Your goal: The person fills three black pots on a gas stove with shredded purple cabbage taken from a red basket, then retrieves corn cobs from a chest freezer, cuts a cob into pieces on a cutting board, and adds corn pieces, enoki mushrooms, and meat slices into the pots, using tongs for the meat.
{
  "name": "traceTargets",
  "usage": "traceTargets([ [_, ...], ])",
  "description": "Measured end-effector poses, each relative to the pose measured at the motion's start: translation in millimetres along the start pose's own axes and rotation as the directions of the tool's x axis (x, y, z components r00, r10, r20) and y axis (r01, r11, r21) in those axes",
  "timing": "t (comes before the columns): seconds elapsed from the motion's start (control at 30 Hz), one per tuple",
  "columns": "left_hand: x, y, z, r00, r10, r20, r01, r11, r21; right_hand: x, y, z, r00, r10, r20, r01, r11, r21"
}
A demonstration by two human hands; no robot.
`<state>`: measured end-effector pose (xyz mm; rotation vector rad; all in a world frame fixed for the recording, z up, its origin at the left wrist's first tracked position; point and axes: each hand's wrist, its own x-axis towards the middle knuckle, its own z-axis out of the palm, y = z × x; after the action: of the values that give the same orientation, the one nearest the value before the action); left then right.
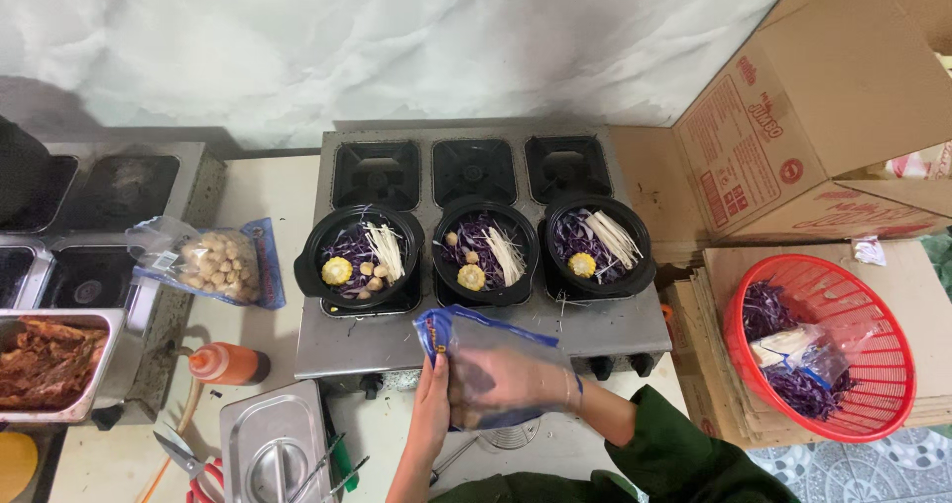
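Gripping the clear plastic bag outside with the left hand, the right hand sits inside, its closure unclear, pots just beyond.

I'm holding a crinkly, glossy clear plastic bag; my right hand is wearing a thin see-through plastic glove. The stove is showing brushed matt metal, the pots dull black, the basket shiny red plastic.

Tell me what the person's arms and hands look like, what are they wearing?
The right arm wears a dark green long sleeve, pushed back from the wrist. The right hand shows only through a clear plastic bag, so a glove cannot be ruled out. The left hand and forearm are bare, with no sleeve, glove or jewellery in view.
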<state>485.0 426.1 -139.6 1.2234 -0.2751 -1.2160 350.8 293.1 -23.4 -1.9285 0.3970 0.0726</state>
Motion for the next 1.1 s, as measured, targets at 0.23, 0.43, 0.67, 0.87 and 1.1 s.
traceTargets([
  [0.23,0.3,-6.2,-7.7,1.000,-0.023,-0.008,0.022,0.999,-0.047,3.9,2.4,-0.2,1.000,0.019,0.005,-0.018,0.992,-0.128],
  [0.43,4.6,-10.5,-5.7,0.993,-0.109,0.035,0.110,0.994,-0.017,22.0,38.3,5.5,0.992,-0.042,0.121,0.092,0.892,-0.444],
  [0.67,25.6,-3.5,-47.4,0.980,-0.121,-0.155,0.034,0.880,-0.473,35.7,35.3,-39.4,0.973,-0.131,-0.191,0.104,0.984,-0.145],
  [0.87,21.2,-9.8,-77.7,0.945,-0.246,-0.216,0.063,0.783,-0.619,84.0,36.8,-100.5,0.908,0.023,-0.418,0.074,0.974,0.215],
  [1.1,15.8,-29.0,-84.6,0.902,-0.384,-0.197,0.130,0.678,-0.723,141.8,88.0,-125.1,0.904,0.234,-0.358,-0.119,0.942,0.314],
])
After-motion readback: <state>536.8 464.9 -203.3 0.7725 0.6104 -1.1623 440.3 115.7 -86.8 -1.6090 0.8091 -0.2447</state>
